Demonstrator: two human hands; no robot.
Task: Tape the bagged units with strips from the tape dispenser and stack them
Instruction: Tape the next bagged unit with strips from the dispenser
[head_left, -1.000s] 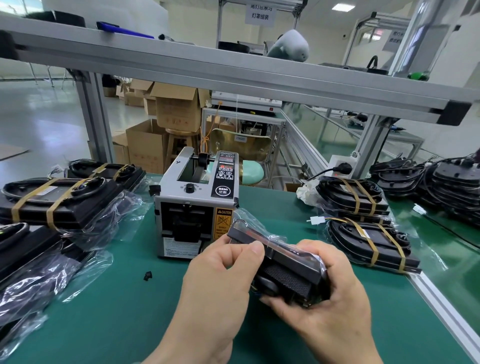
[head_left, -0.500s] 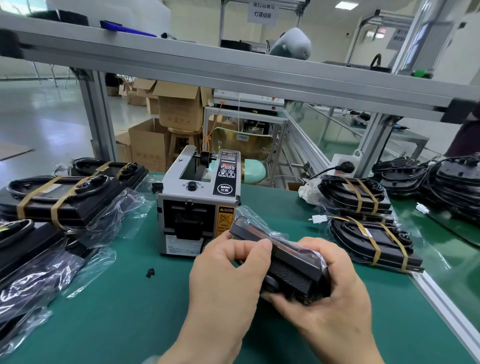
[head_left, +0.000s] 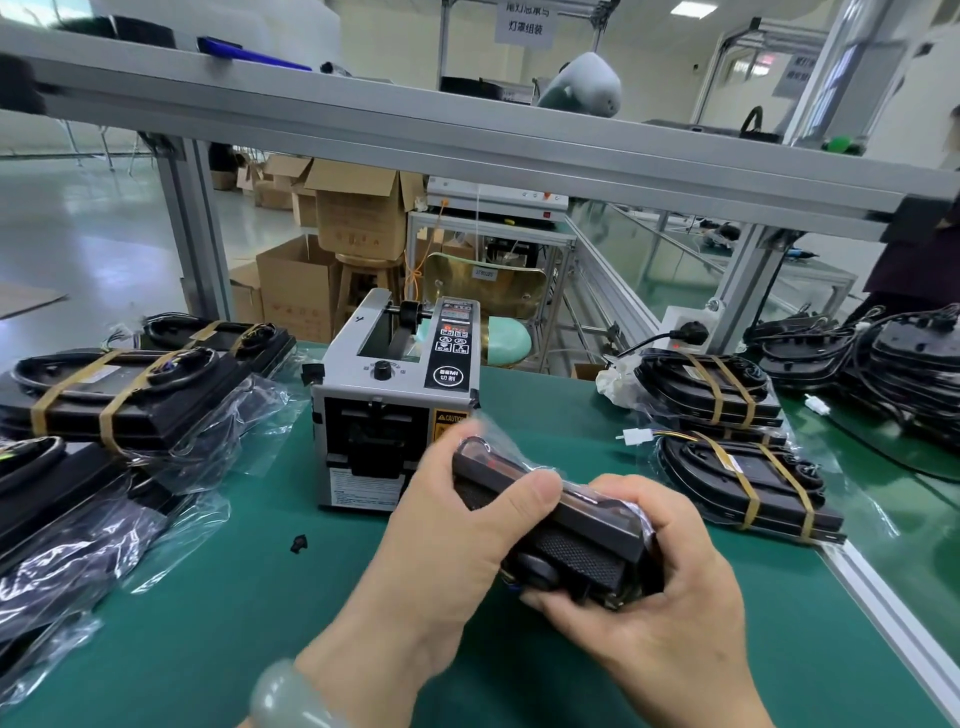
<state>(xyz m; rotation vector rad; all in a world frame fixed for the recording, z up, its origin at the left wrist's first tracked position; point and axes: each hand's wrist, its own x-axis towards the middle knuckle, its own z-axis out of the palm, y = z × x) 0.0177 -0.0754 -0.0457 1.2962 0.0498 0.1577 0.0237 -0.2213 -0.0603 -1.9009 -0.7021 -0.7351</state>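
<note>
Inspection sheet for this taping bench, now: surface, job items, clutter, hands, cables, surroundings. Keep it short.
Surface: green mat on an aluminium-edged bench.
Job's things: bagged unit held in front of the tape dispenser; left taped units; right taped units; more bagged units near left.
Clutter: small black piece and white connector on the mat.
Grippers: left hand and right hand both grip the bagged unit.
Cables: black plug in the socket; corded units piled far right.
Surroundings: cardboard boxes; overhead aluminium frame.

Factory packing bench (head_left: 218, 597) (aluminium frame (head_left: 467, 150), stacked cartons (head_left: 358, 208))
</note>
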